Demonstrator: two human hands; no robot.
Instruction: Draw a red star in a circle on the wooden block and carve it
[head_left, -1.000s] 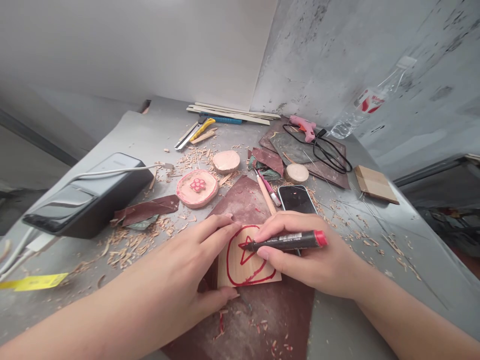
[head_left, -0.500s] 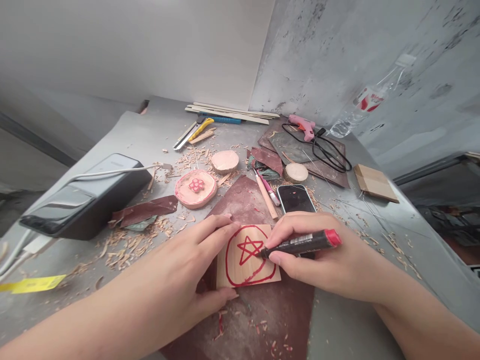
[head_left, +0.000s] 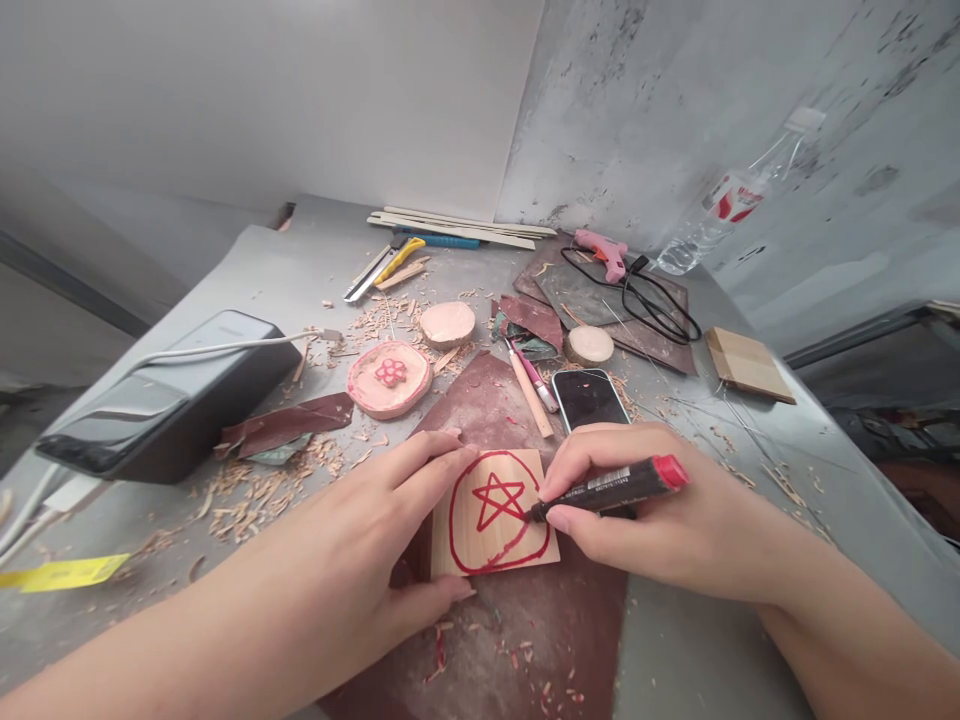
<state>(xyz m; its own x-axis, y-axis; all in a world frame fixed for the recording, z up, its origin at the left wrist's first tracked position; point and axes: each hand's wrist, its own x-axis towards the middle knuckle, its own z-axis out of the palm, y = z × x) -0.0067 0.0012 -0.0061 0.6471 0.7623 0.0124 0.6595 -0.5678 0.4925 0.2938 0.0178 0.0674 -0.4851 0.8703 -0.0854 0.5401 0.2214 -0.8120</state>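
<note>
A small square wooden board (head_left: 469, 545) lies on a dark red sheet of sandpaper (head_left: 581, 630). Drawn on it in red are a five-pointed star and a rounded ring around the star. My left hand (head_left: 397, 520) grips the board from the left, fingers at its far edge and thumb at its near edge. In a pinch between thumb and fingers, my right hand (head_left: 637, 510) holds a black marker (head_left: 611, 490) with a red end. The marker's tip meets the board just right of the star's lower right point, near the ring line.
Beyond the board lie a round wood slice with a red flower (head_left: 390, 380), a phone (head_left: 590, 400), a wooden-handled tool (head_left: 531, 395) and a yellow utility knife (head_left: 386, 268). A black box-shaped device (head_left: 172, 390) stands left. A pink glue gun (head_left: 602, 252) and a bottle (head_left: 739, 200) are far right.
My right hand has moved the marker tip slightly right and down, from the star's edge to beside its lower right point. My left hand stays on the board.
</note>
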